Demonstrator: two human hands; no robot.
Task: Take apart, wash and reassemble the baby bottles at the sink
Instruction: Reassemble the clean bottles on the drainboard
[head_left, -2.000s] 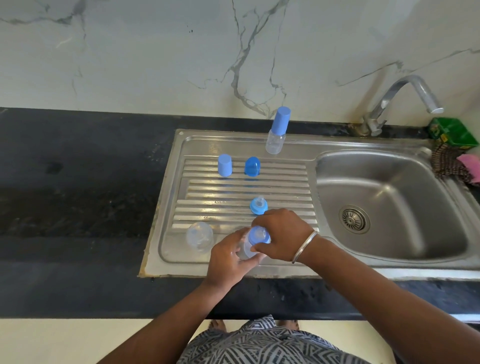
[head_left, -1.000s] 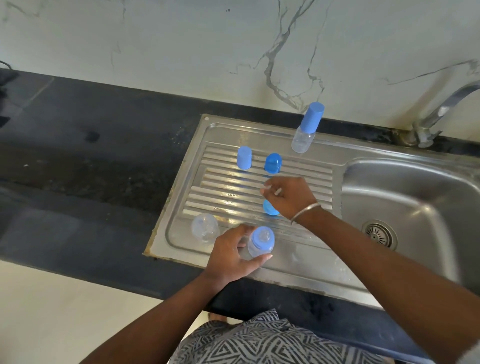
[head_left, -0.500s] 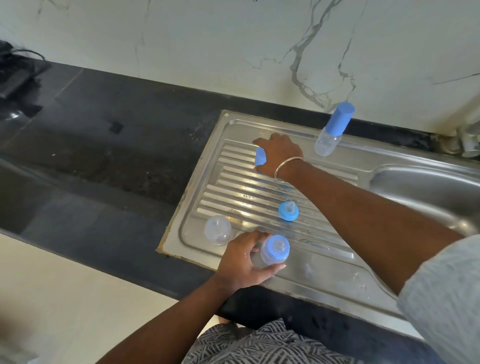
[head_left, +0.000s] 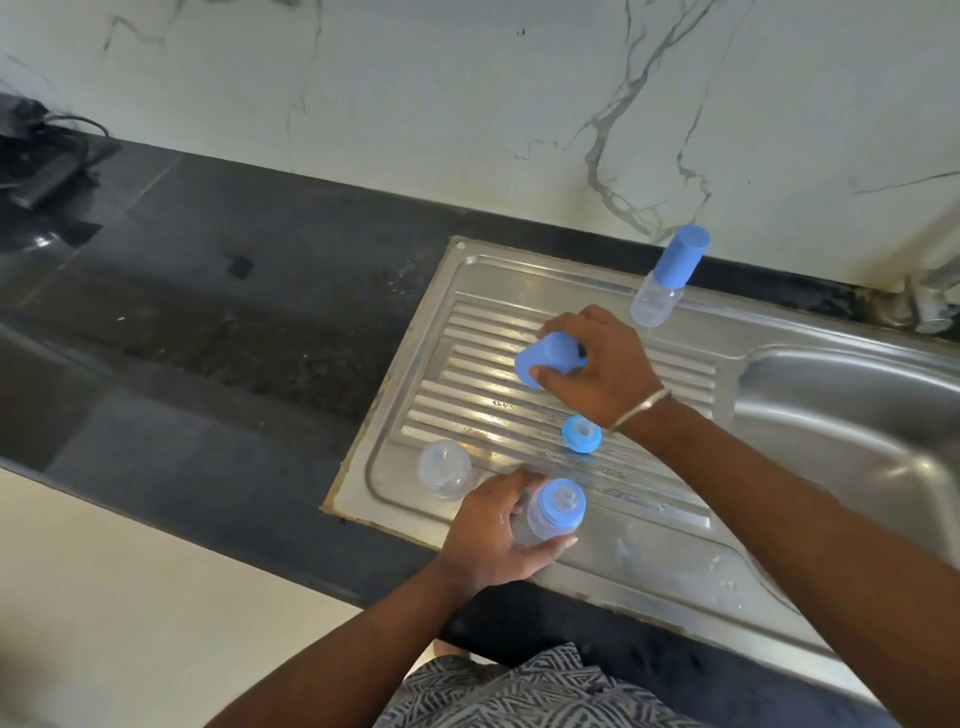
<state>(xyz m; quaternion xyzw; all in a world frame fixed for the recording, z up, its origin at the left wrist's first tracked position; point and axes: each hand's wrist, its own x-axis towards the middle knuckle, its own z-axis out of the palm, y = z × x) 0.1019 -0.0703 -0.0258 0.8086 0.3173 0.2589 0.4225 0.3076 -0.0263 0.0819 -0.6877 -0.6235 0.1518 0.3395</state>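
Since half a second ago the right hand (head_left: 602, 364) has lifted the blue cap (head_left: 548, 358) off the ribbed drainboard (head_left: 467, 395) and now grips it, tilted, above the ridges. Left hand (head_left: 493, 535) is wrapped round the clear bottle (head_left: 553, 512) with its blue collar, standing near the front edge. Loose collar (head_left: 582, 432) sits between the hands, a clear bottle body (head_left: 444, 467) just left — and a capped bottle (head_left: 667, 278) stands at the back. Black stone counter (head_left: 208, 312), white marble wall (head_left: 467, 104), steel basin (head_left: 857, 415) on the right.
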